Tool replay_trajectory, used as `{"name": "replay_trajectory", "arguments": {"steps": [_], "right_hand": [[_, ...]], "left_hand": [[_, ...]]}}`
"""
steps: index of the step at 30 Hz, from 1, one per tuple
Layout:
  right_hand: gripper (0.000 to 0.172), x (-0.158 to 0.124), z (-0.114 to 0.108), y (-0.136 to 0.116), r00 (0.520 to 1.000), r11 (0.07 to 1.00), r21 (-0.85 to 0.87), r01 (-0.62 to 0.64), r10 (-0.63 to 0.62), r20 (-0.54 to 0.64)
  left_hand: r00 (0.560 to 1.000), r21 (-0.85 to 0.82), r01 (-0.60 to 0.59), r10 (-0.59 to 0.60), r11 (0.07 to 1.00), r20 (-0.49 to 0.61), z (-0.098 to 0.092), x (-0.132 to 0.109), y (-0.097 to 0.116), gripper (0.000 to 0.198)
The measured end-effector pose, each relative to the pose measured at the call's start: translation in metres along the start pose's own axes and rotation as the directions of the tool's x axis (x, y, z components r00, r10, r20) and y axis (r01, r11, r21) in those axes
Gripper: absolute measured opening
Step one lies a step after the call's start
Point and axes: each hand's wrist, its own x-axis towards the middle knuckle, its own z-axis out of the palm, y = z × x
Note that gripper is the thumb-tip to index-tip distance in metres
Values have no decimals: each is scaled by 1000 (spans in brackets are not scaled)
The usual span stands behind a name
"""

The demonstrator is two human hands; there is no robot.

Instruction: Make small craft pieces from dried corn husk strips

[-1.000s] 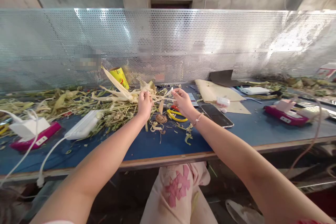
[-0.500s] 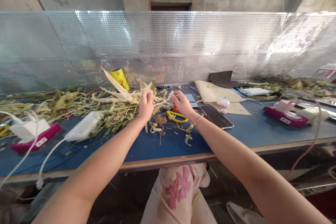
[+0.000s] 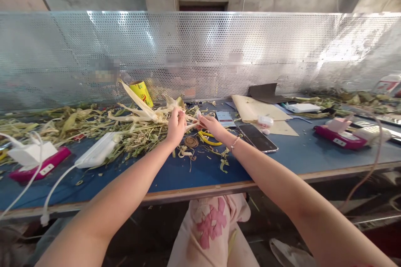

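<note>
The main change is at our right hand (image 3: 210, 124): it has come in toward our left hand (image 3: 177, 125), so the two now work just beside each other above the bench (image 3: 175, 175), only a short run of pale strips (image 3: 190, 125) between them. For the work in hand, we judge this to mean close handling of the strip ends rather than pulling them out straight. Our left grip is drawn in, with the husk (image 3: 153, 117) caught in it; the husk's long blade leans up and away to the left, near the yellow tube (image 3: 141, 93). Our right grip is pinched, and it seems to have the strip ends; a small white bit (image 3: 198, 113) shows at its tip, too small for us to name. Against the frame half a second ago, the gap between the hands is narrower, the strips reach right to our right grip, and a little more of the card (image 3: 225, 119) shows. The husk and our left hand lie much as they did, and so do the coil (image 3: 191, 142), the yellow handles (image 3: 210, 138) and the phone (image 3: 258, 138).
</note>
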Motion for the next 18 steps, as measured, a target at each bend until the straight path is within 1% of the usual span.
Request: {"name": "replay_trajectory", "arguments": {"steps": [2, 3, 4, 5, 6, 7, 8, 10, 12, 13, 14, 15, 16, 18], "right_hand": [[36, 0, 0, 1, 995, 991, -110, 73, -79, -54], [34, 0, -1, 1, 991, 979, -180, 93, -109, -80], [33, -1, -2, -1, 985, 961, -255, 105, -135, -106], [31, -3, -2, -2, 978, 939, -324, 113, -163, -130], [30, -5, -2, -4, 969, 913, -389, 123, -195, -151], [29, -7, -2, -7, 959, 887, -441, 137, -231, -167], [28, -8, -2, -9, 949, 866, -476, 154, -263, -172], [27, -11, 0, -12, 931, 831, -518, 201, -326, -162], [27, -12, 2, -13, 916, 804, -535, 258, -380, -131], [28, -13, 2, -13, 909, 794, -539, 282, -400, -113], [28, -13, 3, -13, 906, 788, -538, 299, -411, -98], [28, -13, 4, -13, 905, 788, -533, 308, -415, -90], [27, -14, 4, -12, 906, 791, -526, 311, -414, -87], [27, -15, 4, -12, 909, 799, -520, 302, -405, -96]], "left_hand": [[999, -64, 47, -48, 997, -4, 3, -1, 0, 21], [994, -119, 105, -109, 987, -24, 5, -1, 0, 21], [980, -193, 184, -194, 964, -38, 7, 0, 1, 20], [955, -280, 271, -293, 921, -40, 9, 0, 1, 20], [921, -369, 358, -390, 858, -14, 10, 0, 2, 20], [885, -441, 433, -465, 786, 41, 12, 0, 4, 20], [850, -489, 497, -515, 717, 110, 12, 0, 5, 20], [789, -515, 600, -561, 612, 252, 13, -1, 8, 19], [743, -481, 665, -571, 572, 349, 14, -3, 10, 21], [736, -448, 676, -563, 585, 375, 15, -4, 10, 22], [746, -405, 665, -545, 627, 382, 15, -5, 10, 22], [773, -353, 630, -516, 692, 368, 15, -6, 9, 23], [810, -294, 574, -478, 764, 339, 16, -7, 8, 23], [891, -157, 420, -373, 894, 257, 15, -7, 6, 24]]}}
